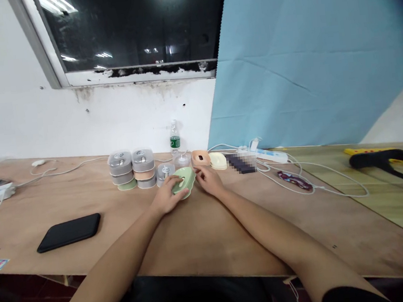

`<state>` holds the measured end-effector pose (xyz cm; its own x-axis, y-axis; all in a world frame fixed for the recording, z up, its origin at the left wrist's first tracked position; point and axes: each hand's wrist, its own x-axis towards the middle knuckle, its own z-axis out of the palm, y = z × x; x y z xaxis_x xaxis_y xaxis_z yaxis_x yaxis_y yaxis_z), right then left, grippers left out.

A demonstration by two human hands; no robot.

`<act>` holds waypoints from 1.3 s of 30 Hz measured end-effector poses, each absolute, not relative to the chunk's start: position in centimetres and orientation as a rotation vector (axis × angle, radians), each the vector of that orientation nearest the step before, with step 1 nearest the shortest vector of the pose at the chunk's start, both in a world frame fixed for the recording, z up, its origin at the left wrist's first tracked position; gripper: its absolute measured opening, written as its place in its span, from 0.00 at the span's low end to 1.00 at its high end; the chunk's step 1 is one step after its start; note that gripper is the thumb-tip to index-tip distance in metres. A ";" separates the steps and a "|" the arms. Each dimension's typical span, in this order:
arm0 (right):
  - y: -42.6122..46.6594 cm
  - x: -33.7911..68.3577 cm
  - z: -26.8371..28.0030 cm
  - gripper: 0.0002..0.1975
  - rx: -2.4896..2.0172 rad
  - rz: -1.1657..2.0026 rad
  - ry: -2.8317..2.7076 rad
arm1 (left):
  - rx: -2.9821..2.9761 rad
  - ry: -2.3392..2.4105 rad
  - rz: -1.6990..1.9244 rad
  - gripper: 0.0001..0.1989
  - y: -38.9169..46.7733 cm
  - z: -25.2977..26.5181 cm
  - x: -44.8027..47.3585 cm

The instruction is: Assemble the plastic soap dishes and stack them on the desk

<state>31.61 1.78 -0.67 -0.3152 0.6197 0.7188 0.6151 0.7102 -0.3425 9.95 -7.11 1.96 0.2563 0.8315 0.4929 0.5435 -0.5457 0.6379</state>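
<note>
My left hand [166, 195] grips a pale green plastic dish [188, 175], which has a slot in its middle and is tilted above the table. Just right of the dish is my right hand [209, 180], its fingers bent together close to the dish's edge; what they hold, if anything, is hidden. Behind that hand lies an orange dish [201, 158] with a dark slot, beside a cream dish [218, 160]. A grey box with a clear lid [164, 172] and a clear lid [182, 160] stand behind the green dish.
Two stacks of lidded boxes [120, 164] [143, 163] stand left of my hands. A water bottle [174, 137] is at the wall. A black phone [69, 232] lies at front left. Power strips [270, 155] and white cables lie at both sides, with a maroon patterned item [294, 181] on the right.
</note>
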 end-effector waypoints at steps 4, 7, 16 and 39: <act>1.4 31.0 -0.4 0.14 -0.846 -0.020 -1.996 | 2.092 1.163 1.326 0.18 -6.7 1.9 9.9; 1.5 30.9 -0.3 0.11 -0.855 -0.012 -1.910 | 2.003 1.121 1.387 0.18 -6.5 1.8 10.1; 1.5 31.4 -0.3 0.09 -0.782 -0.193 -2.025 | 1.647 1.132 1.586 0.23 -5.2 1.4 9.6; 8.4 40.4 -1.3 0.05 -1.505 0.002 -0.885 | 2.155 1.095 1.503 0.17 -6.6 1.9 9.6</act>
